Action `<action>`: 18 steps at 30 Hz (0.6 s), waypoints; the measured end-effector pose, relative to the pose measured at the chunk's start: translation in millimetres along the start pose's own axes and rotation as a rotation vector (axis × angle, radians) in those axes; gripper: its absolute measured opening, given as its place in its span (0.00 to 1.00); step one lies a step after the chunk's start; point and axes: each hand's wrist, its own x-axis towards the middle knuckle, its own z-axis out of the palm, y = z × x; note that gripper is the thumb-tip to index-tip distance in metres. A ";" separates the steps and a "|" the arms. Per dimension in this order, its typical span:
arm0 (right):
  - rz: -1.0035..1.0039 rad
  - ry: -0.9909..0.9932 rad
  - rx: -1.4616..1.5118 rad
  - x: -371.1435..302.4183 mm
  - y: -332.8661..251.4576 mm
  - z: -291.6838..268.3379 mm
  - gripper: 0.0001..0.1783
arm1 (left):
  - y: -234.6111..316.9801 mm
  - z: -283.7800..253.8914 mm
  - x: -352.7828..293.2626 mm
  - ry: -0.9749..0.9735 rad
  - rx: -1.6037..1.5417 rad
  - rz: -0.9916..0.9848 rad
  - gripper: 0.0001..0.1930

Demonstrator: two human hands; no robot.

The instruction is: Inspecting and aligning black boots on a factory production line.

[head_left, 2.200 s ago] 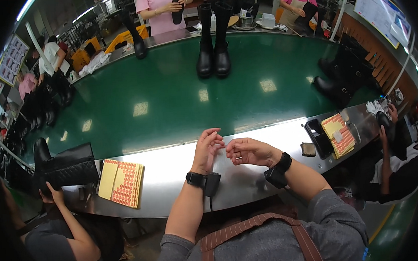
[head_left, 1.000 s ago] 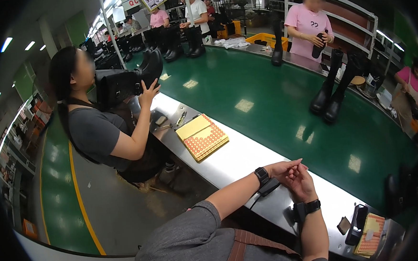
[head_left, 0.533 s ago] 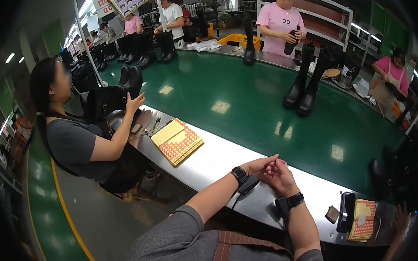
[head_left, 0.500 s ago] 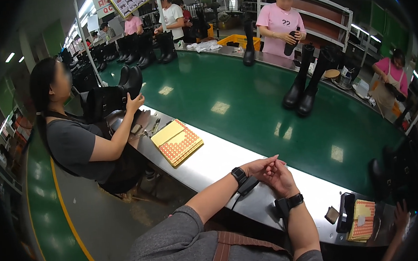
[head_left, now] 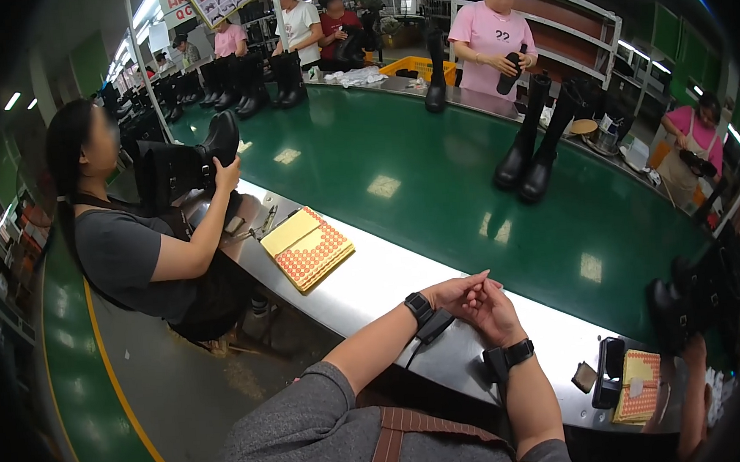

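My left hand and my right hand meet above the metal edge of the worktable, near the green conveyor belt. Their fingertips touch and the fingers are curled inward and pressed together. Nothing shows between them. Each wrist wears a black watch-like band, the left band and the right band, with a dark box beside it. To the left of my hands a stack of yellow cards with red dots lies on the metal edge. On the belt beyond stands a pair of tall black boots.
A co-worker on the left holds a black boot. At right, another person's hand reaches toward black buckled boots. Near it lie a black case, a brown pad and a second dotted card stack. More boots line the far belt.
The co-worker at left has turned the boot and shifted it. The hand at far right has moved up to the buckled boots, now further into view. My hands stay together.
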 end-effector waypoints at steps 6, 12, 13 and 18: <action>0.004 0.015 -0.003 0.6 0.4 -2.5 0.18 | -8.7 -20.6 13.3 -0.026 -0.019 0.005 0.32; 0.008 -0.005 0.034 2.2 0.9 -5.5 0.18 | -12.0 -28.8 16.8 -0.072 -0.063 0.001 0.31; 0.007 -0.005 0.033 2.3 1.0 -5.7 0.18 | -12.1 -28.3 16.3 -0.080 -0.059 0.008 0.31; 0.004 -0.013 0.038 2.0 0.8 -5.3 0.18 | -13.3 -28.5 15.7 -0.097 -0.090 0.027 0.30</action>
